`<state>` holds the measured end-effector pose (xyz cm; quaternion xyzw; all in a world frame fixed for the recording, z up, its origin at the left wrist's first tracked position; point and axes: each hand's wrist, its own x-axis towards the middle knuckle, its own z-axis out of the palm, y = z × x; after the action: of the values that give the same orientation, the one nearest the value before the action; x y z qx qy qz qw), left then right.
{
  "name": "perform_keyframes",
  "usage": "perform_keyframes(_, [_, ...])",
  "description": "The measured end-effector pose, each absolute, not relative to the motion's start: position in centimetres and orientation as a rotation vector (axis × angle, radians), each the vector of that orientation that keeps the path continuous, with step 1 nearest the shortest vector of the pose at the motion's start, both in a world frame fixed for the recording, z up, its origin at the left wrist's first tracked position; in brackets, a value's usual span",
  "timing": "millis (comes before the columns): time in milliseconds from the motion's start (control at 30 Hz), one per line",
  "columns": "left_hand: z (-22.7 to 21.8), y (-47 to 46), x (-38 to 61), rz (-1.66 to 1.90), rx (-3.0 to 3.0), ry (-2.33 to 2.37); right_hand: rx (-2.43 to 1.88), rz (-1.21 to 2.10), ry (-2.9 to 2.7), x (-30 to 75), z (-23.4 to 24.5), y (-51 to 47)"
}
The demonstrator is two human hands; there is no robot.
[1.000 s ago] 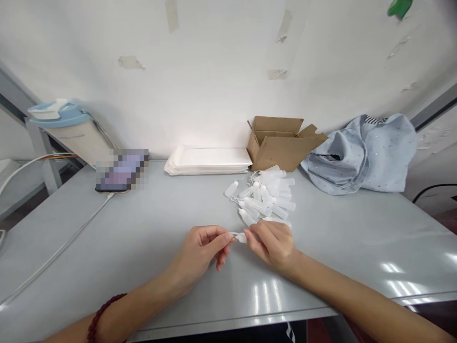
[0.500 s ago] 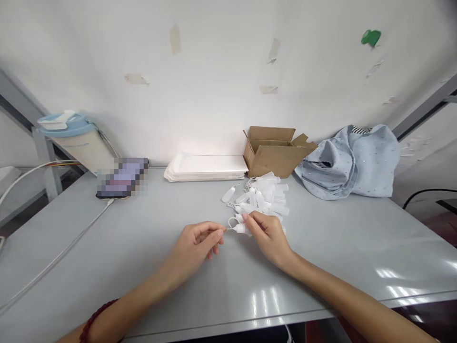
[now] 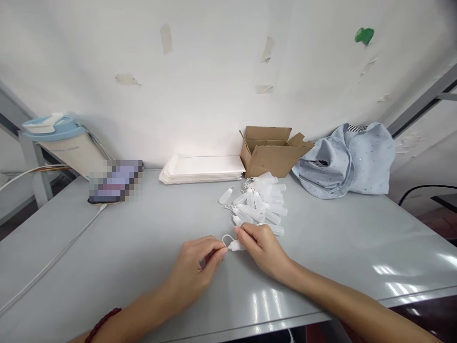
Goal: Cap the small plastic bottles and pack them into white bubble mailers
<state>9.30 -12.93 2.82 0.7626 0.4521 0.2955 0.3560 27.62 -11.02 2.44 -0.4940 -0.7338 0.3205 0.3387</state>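
Small translucent white plastic bottle point(image 3: 235, 245), grasped by right hand point(image 3: 263, 247); thin white looped strap point(image 3: 226, 236), pinched by left hand point(image 3: 200, 259) beside nozzle point(image 3: 230, 247).

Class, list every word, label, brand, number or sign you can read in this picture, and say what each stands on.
No text can be read for certain.
Tall cup: a line of lettering, too blurred to read.
Phone: pixelated, unreadable.
Small bottles: no lettering legible.
Cardboard box: no print visible.

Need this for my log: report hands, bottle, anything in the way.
Right hand gripping white bottle. Left hand pinching white loop at bottle's nozzle. Bottle pile close beyond, not between hands.
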Motion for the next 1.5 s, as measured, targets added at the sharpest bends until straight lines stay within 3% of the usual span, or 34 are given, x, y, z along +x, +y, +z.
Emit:
perform_keyframes(267, [3.3,-12.0,8.9,0.761,2.006,1.128,-1.304,0.838,-1.932,27.9,3.0,-10.9])
perform_keyframes(333, [3.7,-10.9,8.1,0.796,2.005,1.201,-1.326,0.702,-1.93,28.4,3.2,-10.2])
perform_keyframes(467, [3.9,-8.5,6.0,0.919,1.934,1.506,-1.327,0.08,-2.066,29.9,3.0,-8.3])
perform_keyframes(733, [2.2,-7.0,4.9,0.835,2.032,1.871,-1.258,0.009,-2.234,30.7,1.8,-7.3])
perform_keyframes(900, [0.9,-6.8,4.5,0.72,2.308,1.968,-1.267,0.056,-2.24,31.0,2.1,-7.3])
perform_keyframes(1133, [1.2,-7.5,5.1,0.803,2.384,1.733,-1.307,0.157,-2.081,30.9,3.5,-8.1])
perform_keyframes(1333, [3.7,-9.9,7.3,0.861,2.11,1.35,-1.287,0.837,-1.848,29.6,4.8,-9.7])
perform_keyframes(1500, [4.1,-11.0,7.7,0.82,2.036,1.203,-1.298,0.945,-1.76,29.2,4.9,-10.2])
